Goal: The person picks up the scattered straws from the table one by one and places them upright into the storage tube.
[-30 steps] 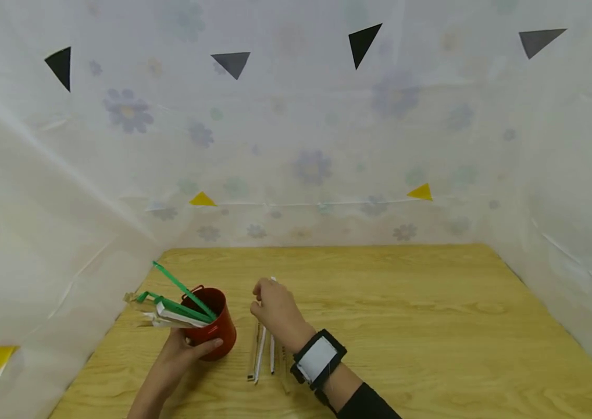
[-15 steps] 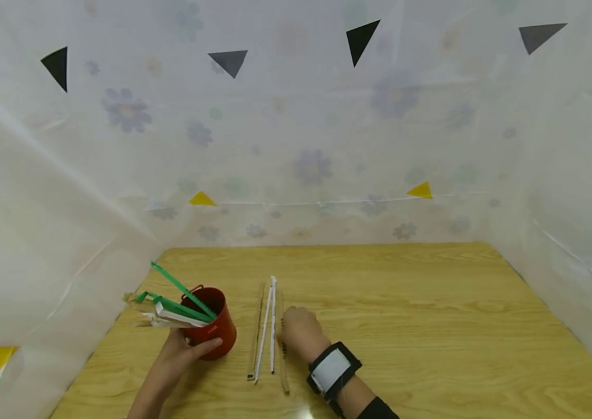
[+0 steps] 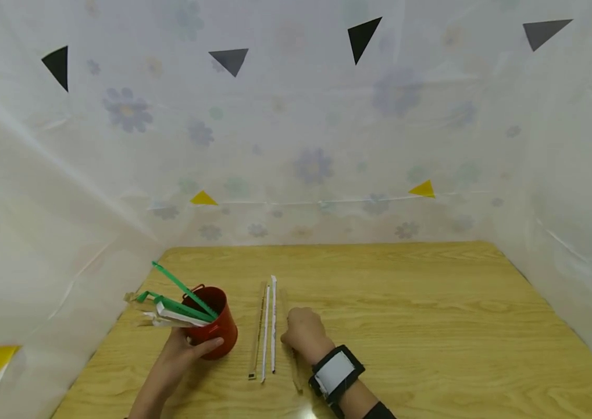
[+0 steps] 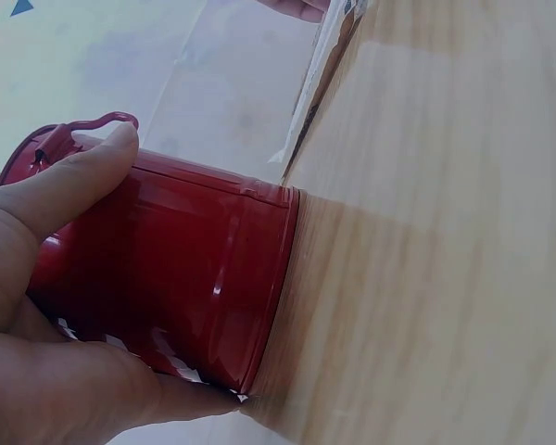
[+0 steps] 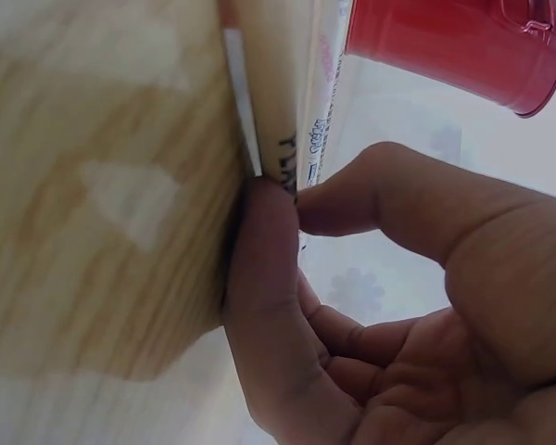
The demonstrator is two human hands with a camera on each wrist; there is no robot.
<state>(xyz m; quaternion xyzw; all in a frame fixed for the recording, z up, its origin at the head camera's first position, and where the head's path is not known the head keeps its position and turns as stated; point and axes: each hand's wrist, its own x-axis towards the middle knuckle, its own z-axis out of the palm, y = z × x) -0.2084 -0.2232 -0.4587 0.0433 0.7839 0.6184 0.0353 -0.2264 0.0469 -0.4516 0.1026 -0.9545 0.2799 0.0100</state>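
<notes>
My left hand (image 3: pixel 177 362) grips a small red metal bucket (image 3: pixel 221 336) by its side, thumb along the near wall. Green, white and tan paper-wrapped strips (image 3: pixel 183 309) lean out of it to the left. In the left wrist view the bucket's base (image 4: pixel 283 278) meets the tabletop. My right hand (image 3: pixel 306 333) pinches a tan, slim wrapped stick (image 3: pixel 296 372) between thumb and index finger; dark printed letters show on it in the right wrist view. Left of it lie two white slim sticks (image 3: pixel 274 326) and a tan stick (image 3: pixel 257 337), roughly parallel. The held stick's middle is hidden.
The wood-grain table (image 3: pixel 421 314) extends to the right and back. Pale flower-print sheeting (image 3: pixel 311 128) encloses it on three sides, with black, grey and yellow triangles stuck on. A black strap with a white patch (image 3: pixel 335 372) is on my right wrist.
My right hand has moved right, from above the white sticks to the rightmost tan stick. That stick's near end has shifted right, and the slanted white stick has straightened. The left hand holds still.
</notes>
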